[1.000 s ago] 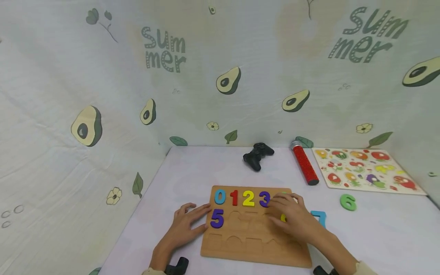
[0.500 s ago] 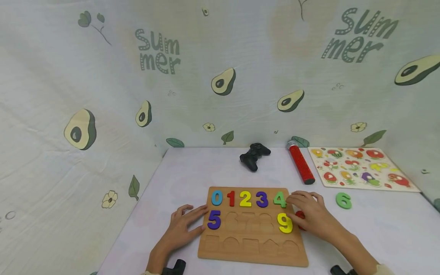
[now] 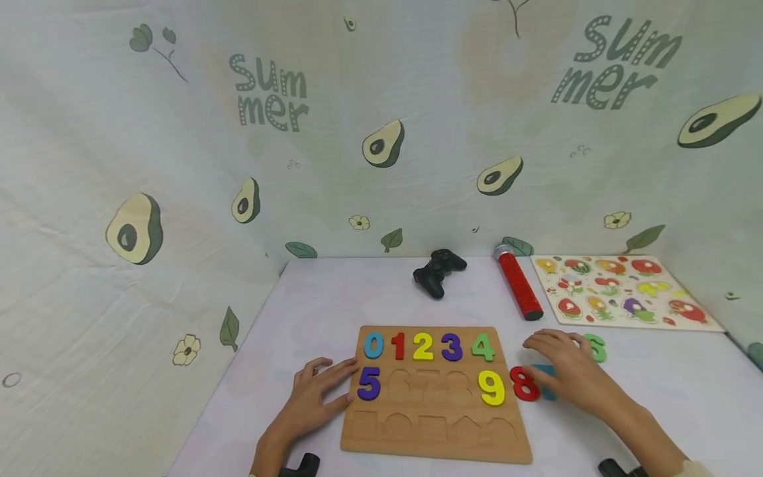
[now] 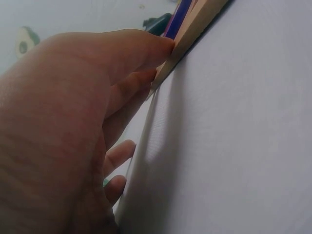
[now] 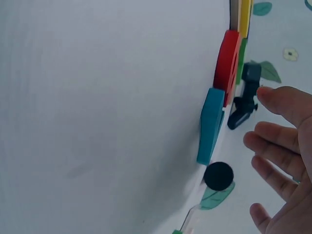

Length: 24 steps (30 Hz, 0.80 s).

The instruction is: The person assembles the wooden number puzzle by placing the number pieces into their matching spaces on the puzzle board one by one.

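Note:
A wooden number board (image 3: pixel 438 434) bears 0 to 4 along its top row, with a purple 5 (image 3: pixel 369 384) and a yellow 9 (image 3: pixel 491 388) in the row below. My left hand (image 3: pixel 314 399) touches the board's left edge with its fingertips and thumb, fingers spread. To the right of the board, my right hand (image 3: pixel 573 372) hovers with relaxed fingers, holding nothing. Beneath it lies a blue 7 (image 5: pixel 211 127), partly covered in the head view. A red 8 (image 3: pixel 524 384) lies beside the board, near my right thumb. Behind my right hand shows a green 6 (image 3: pixel 598 347).
At the back stands a black game controller (image 3: pixel 439 273). A red glittery microphone (image 3: pixel 520 285) lies to its right, beside a fruit puzzle board (image 3: pixel 626 291). A printed cloth (image 3: pixel 334 185) hangs behind the table (image 3: pixel 334 291).
My right hand has moved from over the board to the right, leaving the yellow 9 in the second row and uncovering the green 4 and red 8. The left hand stays at the board's edge.

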Available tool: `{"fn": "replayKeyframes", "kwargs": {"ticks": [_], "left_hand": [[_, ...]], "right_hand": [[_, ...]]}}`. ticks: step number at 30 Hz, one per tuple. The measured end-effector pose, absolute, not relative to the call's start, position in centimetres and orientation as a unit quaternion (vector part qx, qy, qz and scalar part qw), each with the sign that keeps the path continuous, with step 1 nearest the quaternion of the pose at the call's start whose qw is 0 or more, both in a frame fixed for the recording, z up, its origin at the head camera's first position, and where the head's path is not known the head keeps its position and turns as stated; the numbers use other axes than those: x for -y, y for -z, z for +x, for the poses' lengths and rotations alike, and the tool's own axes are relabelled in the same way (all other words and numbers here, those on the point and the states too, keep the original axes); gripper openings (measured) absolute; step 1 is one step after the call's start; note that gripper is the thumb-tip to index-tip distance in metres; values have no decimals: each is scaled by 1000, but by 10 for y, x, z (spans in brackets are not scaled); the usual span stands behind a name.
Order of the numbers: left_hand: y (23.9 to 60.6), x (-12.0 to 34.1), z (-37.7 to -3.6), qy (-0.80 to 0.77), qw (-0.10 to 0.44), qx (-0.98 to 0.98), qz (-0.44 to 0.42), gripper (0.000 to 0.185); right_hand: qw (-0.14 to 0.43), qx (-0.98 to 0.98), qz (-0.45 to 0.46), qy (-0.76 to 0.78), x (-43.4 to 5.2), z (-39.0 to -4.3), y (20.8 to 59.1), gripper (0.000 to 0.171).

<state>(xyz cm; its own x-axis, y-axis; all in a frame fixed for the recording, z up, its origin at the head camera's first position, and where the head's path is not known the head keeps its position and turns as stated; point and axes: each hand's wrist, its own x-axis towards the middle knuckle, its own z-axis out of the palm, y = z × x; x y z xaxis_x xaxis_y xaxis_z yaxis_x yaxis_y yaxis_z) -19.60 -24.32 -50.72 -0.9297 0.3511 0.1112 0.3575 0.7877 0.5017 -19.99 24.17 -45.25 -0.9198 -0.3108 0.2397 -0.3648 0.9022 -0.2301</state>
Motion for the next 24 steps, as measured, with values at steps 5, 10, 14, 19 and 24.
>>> {"fn": "replayKeyframes", "kwargs": {"ticks": [5, 10, 14, 19, 24], "left_hand": [[506, 242, -195, 270, 8, 944, -191, 53], [505, 243, -195, 270, 11, 944, -191, 53], [505, 244, -195, 270, 9, 944, -189, 53], [505, 244, -195, 276, 1, 944, -184, 54], [506, 243, -195, 276, 2, 944, -182, 53]], "right_hand": [[90, 974, 158, -131, -256, -200, 455, 47], [92, 975, 150, -136, -266, -202, 456, 45], [89, 976, 146, -133, -273, -203, 457, 45], [84, 978, 140, -127, -281, -203, 459, 42], [90, 979, 136, -124, -290, -203, 458, 41]]}}
